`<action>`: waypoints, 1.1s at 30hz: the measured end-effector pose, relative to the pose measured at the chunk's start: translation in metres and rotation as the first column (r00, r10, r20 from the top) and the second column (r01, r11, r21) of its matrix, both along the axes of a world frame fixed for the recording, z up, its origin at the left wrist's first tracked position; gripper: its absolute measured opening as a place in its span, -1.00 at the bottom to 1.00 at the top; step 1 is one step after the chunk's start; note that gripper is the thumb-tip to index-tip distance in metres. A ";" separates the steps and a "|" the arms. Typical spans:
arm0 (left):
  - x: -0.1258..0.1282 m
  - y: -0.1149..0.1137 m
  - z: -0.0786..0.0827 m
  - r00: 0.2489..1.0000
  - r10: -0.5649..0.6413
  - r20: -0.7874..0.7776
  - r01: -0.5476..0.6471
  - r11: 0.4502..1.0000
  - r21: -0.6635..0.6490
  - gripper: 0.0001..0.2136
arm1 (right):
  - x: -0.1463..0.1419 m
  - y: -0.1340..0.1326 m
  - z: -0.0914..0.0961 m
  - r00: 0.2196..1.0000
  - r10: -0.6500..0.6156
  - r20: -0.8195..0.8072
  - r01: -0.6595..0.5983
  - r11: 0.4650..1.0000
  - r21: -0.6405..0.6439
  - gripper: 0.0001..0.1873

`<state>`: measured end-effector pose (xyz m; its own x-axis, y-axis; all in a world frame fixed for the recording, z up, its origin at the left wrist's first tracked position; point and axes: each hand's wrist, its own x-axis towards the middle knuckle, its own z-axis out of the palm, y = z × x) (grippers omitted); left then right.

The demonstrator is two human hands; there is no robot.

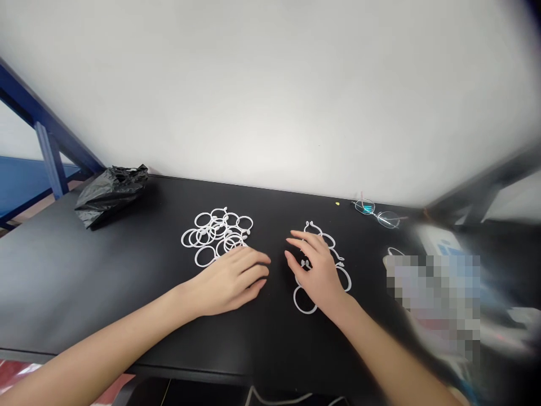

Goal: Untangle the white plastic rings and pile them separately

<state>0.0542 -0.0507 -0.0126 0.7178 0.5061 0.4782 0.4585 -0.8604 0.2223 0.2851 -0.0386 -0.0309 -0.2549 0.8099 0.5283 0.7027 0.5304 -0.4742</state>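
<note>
Lying in a loose line on a black tabletop [63, 285], a chain of white plastic curtain rings [305, 300], long axis running away from the body, directly beneath the right hand [318, 272]. That hand open, fingers spread and slightly curved, pointing forward and toward the left, pinching nothing, and either resting on the rings or hovering just above them, impossible to tell which. Just left of it, across a narrow gap, a larger group of the same rings [217, 232], tangled and overlapping in a rough heap, directly ahead of the left hand [230, 279] and much nearer that hand than the right. Left hand also open, palm down, fingers close together and gently curved, pointing right, its far edge overlapping the heap's near edge, with no ring gripped. Farther left and forward, a crumpled black plastic bag [110, 194] at the table's back edge, a blue metal frame [48, 141] beyond it. Forward and right of the right hand, round wire eyeglasses [376, 214] near a white wall [270, 96]. Right of that hand, a pixelated, blurred patch [431, 299] hiding whatever lies there, a curved white edge [395, 252] showing at its upper left.
</note>
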 end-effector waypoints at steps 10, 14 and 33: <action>0.005 -0.004 -0.003 0.999 -0.033 -0.025 0.035 0.998 0.053 -0.86 | 0.014 0.010 -0.009 0.904 -0.117 0.410 0.198 0.967 -0.160 -0.57; 0.005 -0.004 -0.003 0.999 -0.035 -0.025 0.036 0.998 0.052 -0.86 | 0.012 0.011 -0.007 0.937 -0.068 0.343 0.110 0.988 -0.105 -0.71; 0.016 -0.018 0.004 0.837 0.246 0.489 0.318 0.509 -0.800 -0.71 | -0.026 -0.023 0.013 0.746 0.449 -0.492 -0.499 0.866 0.033 -0.78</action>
